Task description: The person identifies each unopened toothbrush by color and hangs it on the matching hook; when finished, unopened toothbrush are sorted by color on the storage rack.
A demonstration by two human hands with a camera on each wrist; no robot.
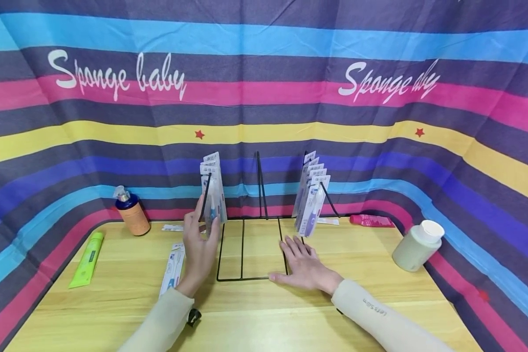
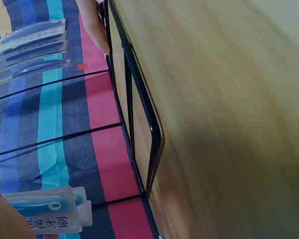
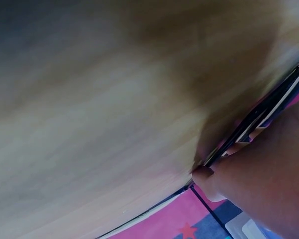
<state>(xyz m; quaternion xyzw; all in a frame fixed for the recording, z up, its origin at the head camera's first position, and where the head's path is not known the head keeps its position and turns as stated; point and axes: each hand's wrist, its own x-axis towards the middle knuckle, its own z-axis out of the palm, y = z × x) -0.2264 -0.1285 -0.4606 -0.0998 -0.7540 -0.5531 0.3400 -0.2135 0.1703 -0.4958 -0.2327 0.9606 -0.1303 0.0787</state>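
A black wire display rack (image 1: 242, 254) stands on the wooden table. Several toothbrush packs (image 1: 210, 177) hang on its left hook, and my left hand (image 1: 198, 254) pinches the front ones between thumb and fingers. Close up in the left wrist view, a pack with a blue toothbrush (image 2: 50, 206) shows beside the hand. On the right hook hang several more packs, the front one holding a purple toothbrush (image 1: 311, 208). My right hand (image 1: 305, 268) rests with fingers spread on the right side of the rack's base. The middle hook (image 1: 260, 186) carries nothing.
Another toothbrush pack (image 1: 172, 266) lies left of the rack, near a green tube (image 1: 87, 260). An orange-and-blue pump bottle (image 1: 133, 215) stands at the back left. To the right are a pink tube (image 1: 373, 221) and a pale green bottle (image 1: 415, 248). Striped cloth (image 1: 264, 112) hangs behind.
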